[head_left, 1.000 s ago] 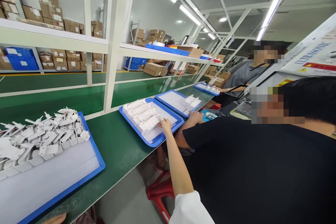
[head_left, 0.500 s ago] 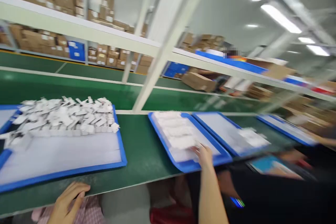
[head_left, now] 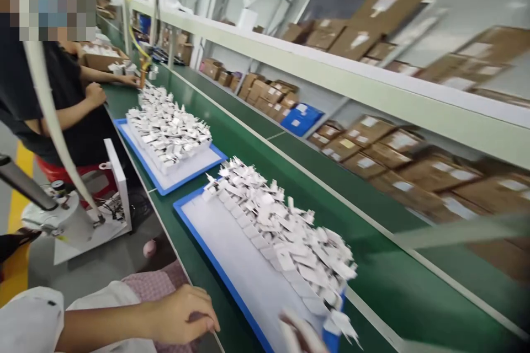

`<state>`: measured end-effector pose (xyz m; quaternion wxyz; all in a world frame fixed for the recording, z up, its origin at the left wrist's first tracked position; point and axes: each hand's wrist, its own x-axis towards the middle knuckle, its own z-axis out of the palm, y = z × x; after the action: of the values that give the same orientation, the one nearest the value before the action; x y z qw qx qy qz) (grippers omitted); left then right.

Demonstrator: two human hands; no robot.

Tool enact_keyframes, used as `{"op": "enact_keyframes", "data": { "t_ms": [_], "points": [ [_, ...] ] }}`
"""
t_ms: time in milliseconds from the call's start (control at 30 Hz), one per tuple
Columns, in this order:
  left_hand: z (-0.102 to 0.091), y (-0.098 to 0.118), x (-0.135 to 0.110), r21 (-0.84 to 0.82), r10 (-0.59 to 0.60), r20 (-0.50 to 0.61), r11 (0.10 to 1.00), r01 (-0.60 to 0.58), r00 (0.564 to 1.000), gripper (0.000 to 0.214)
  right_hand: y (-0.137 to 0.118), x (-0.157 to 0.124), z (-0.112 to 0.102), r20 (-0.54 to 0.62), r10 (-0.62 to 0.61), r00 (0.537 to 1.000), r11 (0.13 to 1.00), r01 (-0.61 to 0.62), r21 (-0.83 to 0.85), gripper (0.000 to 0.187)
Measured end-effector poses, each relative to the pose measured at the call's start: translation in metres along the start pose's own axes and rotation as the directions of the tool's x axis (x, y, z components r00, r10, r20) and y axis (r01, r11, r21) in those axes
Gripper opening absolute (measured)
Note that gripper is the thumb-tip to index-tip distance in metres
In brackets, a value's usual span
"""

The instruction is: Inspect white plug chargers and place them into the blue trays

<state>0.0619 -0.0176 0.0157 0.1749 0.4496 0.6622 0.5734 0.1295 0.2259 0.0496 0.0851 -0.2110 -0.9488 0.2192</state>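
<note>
My left hand (head_left: 184, 314) rests at the bench's front edge, fingers loosely bent and thumb a little apart, with nothing in it. At the bottom of the view my right hand (head_left: 302, 333) is smeared by motion and partly cut off. It is over the near end of a blue-rimmed tray (head_left: 223, 262), and whether it holds anything cannot be made out. Many small white plastic parts (head_left: 285, 231) with thin prongs are heaped along the tray's far side, with a row of flat faces at the front of the heap. One white part (head_left: 342, 322) sticks out at the near corner.
A second blue tray (head_left: 182, 179) with a white heap (head_left: 169, 127) stands farther along the green bench (head_left: 248, 149). A co-worker (head_left: 53, 88) sits beyond it. A white machine (head_left: 78, 226) stands left of the bench; a shelf beam (head_left: 290, 55) and cardboard boxes (head_left: 381, 149) lie right.
The view has swung left, away from the right-hand trays. My right hand has left the white parts in the other tray and come over this one. My left hand stays at the bench edge.
</note>
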Motion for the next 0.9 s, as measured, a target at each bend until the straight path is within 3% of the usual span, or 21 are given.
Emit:
{"op": "enact_keyframes", "data": {
  "t_ms": [67,133,233,333,467,633,800,900],
  "points": [
    [-0.005,-0.002,-0.003,-0.007,0.045,-0.023,0.999,-0.045,0.999,0.046,-0.048,0.023,0.013,0.165,-0.112,0.980,0.994,0.112,0.011,0.033],
    [-0.013,-0.004,-0.006,-0.010,0.065,-0.046,0.998,-0.066,0.997,0.050,-0.102,0.058,0.027,0.306,-0.133,0.943,0.980,0.171,-0.101,0.037],
    [-0.027,-0.009,-0.013,-0.005,0.045,-0.111,0.999,-0.046,0.993,0.057,-0.168,0.112,0.053,0.315,-0.068,0.947,0.915,0.185,-0.359,0.038],
    [-0.041,-0.018,-0.020,0.023,0.021,-0.182,1.000,-0.017,0.983,0.061,-0.196,0.146,0.076,0.260,-0.089,0.961,0.878,0.200,-0.435,0.036],
    [-0.055,-0.024,-0.027,0.001,0.001,-0.250,1.000,-0.001,0.968,0.049,-0.196,0.159,0.091,0.195,-0.085,0.977,0.874,0.167,-0.456,0.037],
    [-0.065,0.000,-0.026,-0.036,-0.146,-0.317,0.989,0.142,0.937,0.038,-0.192,0.156,0.089,0.156,-0.054,0.986,0.891,0.118,-0.438,0.036],
    [-0.057,0.010,-0.022,-0.056,-0.160,-0.293,0.987,0.150,0.943,0.031,-0.165,0.143,0.068,0.142,-0.090,0.986,0.906,0.140,-0.399,0.029],
    [-0.044,0.004,-0.019,-0.059,-0.160,-0.310,0.987,0.149,0.937,0.033,-0.133,0.123,0.046,0.237,-0.128,0.963,0.912,0.208,-0.354,0.017]
  ]
}}
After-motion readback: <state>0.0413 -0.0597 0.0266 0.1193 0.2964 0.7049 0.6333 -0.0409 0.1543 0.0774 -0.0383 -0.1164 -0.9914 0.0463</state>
